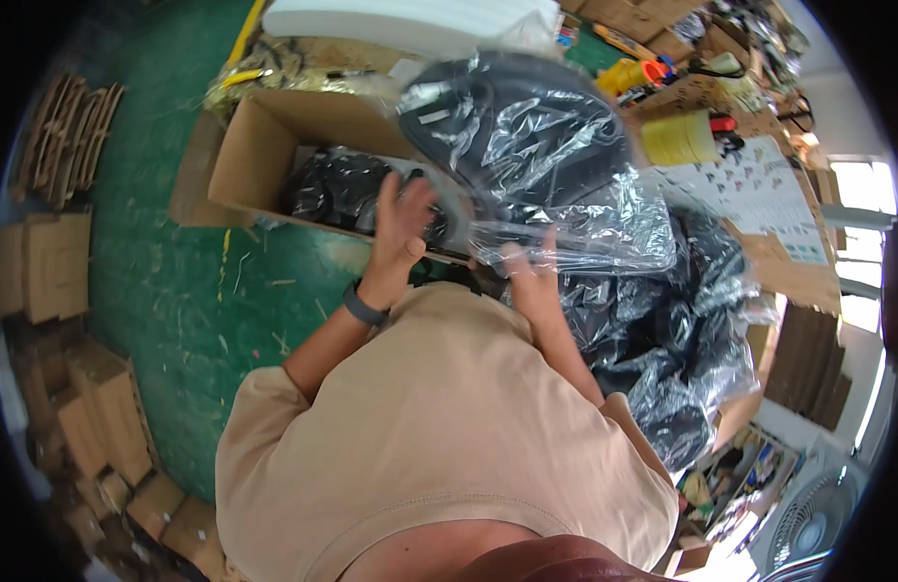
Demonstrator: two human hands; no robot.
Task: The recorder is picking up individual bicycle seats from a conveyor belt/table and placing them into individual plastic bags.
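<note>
A large, rounded black padded piece (527,131) in a clear plastic bag lies slantwise across the right end of an open cardboard box (260,160). At the near edge of its bag is my right hand (534,281), with loose film gathered at the fingers. My left hand (402,218) is raised over the box's near side, blurred by motion, its fingers spread and holding nothing. A dark band circles that wrist. Inside the box lie black parts (337,184) wrapped in clear plastic. The padded piece hides the box's right end.
More plastic-wrapped black parts (662,330) are heaped at my right. Beyond them are a printed sheet (759,194) and a yellow tape roll (677,139). White foam (410,21) lies at the far side. Flattened cartons (56,267) stand at left; a fan (813,519) is at lower right.
</note>
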